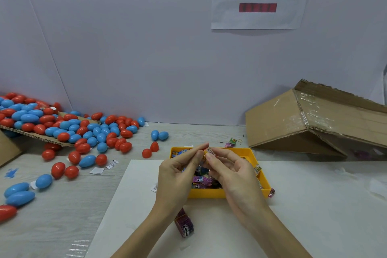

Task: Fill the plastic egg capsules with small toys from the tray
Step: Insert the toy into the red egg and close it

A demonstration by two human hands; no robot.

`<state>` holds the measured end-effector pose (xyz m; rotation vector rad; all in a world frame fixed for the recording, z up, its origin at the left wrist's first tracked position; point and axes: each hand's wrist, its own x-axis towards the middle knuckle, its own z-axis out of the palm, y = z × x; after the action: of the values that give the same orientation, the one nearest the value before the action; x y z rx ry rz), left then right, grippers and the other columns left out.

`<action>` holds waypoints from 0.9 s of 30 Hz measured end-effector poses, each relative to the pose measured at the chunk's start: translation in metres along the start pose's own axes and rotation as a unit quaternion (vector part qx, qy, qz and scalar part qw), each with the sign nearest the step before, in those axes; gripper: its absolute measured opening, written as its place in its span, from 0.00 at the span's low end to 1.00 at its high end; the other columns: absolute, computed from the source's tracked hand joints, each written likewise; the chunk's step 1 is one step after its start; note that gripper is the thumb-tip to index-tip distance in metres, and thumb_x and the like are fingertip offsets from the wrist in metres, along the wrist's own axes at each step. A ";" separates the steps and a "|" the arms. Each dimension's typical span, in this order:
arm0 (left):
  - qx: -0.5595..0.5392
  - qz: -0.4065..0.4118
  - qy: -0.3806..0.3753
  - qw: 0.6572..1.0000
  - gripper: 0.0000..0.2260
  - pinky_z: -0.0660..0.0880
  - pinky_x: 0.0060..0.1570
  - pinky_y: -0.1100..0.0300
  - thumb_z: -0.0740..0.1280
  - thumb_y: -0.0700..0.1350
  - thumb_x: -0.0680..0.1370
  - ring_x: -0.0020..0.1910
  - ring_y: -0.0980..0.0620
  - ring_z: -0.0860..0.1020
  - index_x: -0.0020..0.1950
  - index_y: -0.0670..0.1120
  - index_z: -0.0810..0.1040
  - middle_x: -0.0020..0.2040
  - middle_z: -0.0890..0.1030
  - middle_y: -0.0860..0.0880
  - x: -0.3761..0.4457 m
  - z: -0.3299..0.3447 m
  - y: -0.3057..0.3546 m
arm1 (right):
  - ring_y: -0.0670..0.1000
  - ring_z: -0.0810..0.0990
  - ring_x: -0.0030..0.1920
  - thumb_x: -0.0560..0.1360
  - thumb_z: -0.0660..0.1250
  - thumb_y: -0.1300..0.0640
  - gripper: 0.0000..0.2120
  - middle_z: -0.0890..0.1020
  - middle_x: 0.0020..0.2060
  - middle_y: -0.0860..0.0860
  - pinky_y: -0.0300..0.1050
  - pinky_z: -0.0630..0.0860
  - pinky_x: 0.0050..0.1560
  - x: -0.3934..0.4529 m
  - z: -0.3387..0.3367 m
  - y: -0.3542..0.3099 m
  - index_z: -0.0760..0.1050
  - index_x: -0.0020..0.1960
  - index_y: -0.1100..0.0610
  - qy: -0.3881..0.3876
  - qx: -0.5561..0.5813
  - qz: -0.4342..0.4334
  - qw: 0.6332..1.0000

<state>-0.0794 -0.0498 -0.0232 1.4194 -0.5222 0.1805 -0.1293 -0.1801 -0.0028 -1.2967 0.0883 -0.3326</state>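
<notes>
Both hands, left and right, pinch one toy above the tray: picking step. Next likely needs an egg, lying left of the tray.

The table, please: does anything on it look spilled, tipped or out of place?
Yes. Red and blue eggs have spilled off a cardboard flap at the left and lie scattered over the table. A cardboard box at the right lies tipped over. A few toy packets lie outside the yellow tray.

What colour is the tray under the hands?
The tray is yellow, seen in the head view.
</notes>
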 end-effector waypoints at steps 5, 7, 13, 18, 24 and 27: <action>0.072 0.036 -0.044 0.996 0.13 0.77 0.61 0.65 0.69 0.47 0.81 0.64 0.58 0.81 0.65 0.53 0.83 0.60 0.85 0.59 0.004 -0.006 0.006 | 0.48 0.86 0.50 0.69 0.74 0.47 0.15 0.88 0.48 0.53 0.39 0.80 0.45 0.006 -0.002 0.000 0.86 0.54 0.50 -0.006 0.037 0.018 0.999; 0.131 0.090 -0.054 0.986 0.15 0.77 0.62 0.61 0.71 0.47 0.79 0.65 0.54 0.80 0.66 0.52 0.83 0.61 0.84 0.59 0.006 -0.009 0.008 | 0.47 0.85 0.47 0.70 0.73 0.47 0.14 0.87 0.46 0.52 0.38 0.80 0.44 0.007 -0.004 0.000 0.87 0.54 0.49 -0.030 0.051 0.026 0.998; 0.212 0.131 -0.046 0.967 0.19 0.77 0.62 0.61 0.74 0.41 0.77 0.63 0.57 0.80 0.67 0.53 0.82 0.60 0.83 0.64 0.006 -0.012 0.004 | 0.47 0.86 0.44 0.75 0.74 0.49 0.13 0.88 0.44 0.51 0.41 0.81 0.45 0.011 -0.015 -0.001 0.84 0.58 0.50 -0.029 -0.083 -0.009 0.996; 0.248 0.103 -0.050 0.962 0.22 0.69 0.61 0.75 0.71 0.45 0.79 0.65 0.67 0.75 0.73 0.55 0.75 0.63 0.79 0.65 0.004 -0.009 0.004 | 0.52 0.87 0.50 0.79 0.71 0.57 0.10 0.88 0.49 0.56 0.38 0.82 0.47 0.024 -0.034 -0.020 0.82 0.59 0.60 0.044 -0.011 -0.006 0.999; 0.251 0.110 -0.029 0.961 0.09 0.74 0.57 0.67 0.68 0.48 0.79 0.61 0.58 0.79 0.58 0.54 0.85 0.56 0.82 0.63 0.008 -0.013 0.008 | 0.47 0.82 0.36 0.80 0.70 0.55 0.11 0.83 0.38 0.55 0.36 0.80 0.35 0.072 -0.089 -0.079 0.82 0.47 0.63 0.250 0.117 -0.071 0.959; 0.260 0.104 -0.042 0.959 0.08 0.77 0.54 0.61 0.68 0.47 0.79 0.58 0.55 0.80 0.54 0.52 0.86 0.55 0.83 0.59 0.008 -0.011 0.006 | 0.48 0.83 0.32 0.81 0.70 0.55 0.12 0.83 0.35 0.54 0.38 0.80 0.34 0.102 -0.117 -0.104 0.82 0.47 0.64 0.352 0.025 -0.092 0.931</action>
<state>-0.0724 -0.0392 -0.0148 1.8873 -0.7303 0.4537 -0.0814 -0.3425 0.0768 -1.0828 0.5635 -0.9488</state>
